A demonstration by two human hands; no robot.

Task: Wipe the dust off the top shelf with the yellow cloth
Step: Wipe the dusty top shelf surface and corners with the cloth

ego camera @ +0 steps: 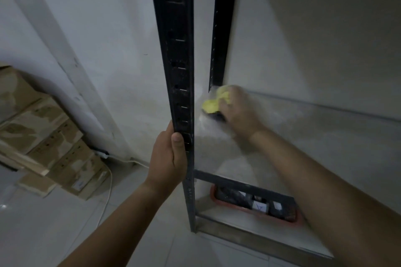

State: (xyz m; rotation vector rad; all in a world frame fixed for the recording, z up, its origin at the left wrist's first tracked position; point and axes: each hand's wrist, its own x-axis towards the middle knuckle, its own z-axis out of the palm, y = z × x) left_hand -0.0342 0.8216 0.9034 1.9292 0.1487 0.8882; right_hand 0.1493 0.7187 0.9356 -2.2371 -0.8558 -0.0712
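Observation:
The grey, dusty top shelf (303, 136) runs from the centre to the right edge. My right hand (240, 110) grips the bunched yellow cloth (213, 102) and holds it down on the shelf's far left corner, close to the rear black upright (221, 28). The hand looks blurred. My left hand (168, 158) grips the front black slotted upright (178, 60) just above the shelf's front rail, thumb on its front face.
Under the shelf, a red tray (256, 204) with dark items sits on a lower board. Stacked cardboard boxes (43, 136) lean at the left by the white wall, with a white cable (108, 191) trailing over the pale floor.

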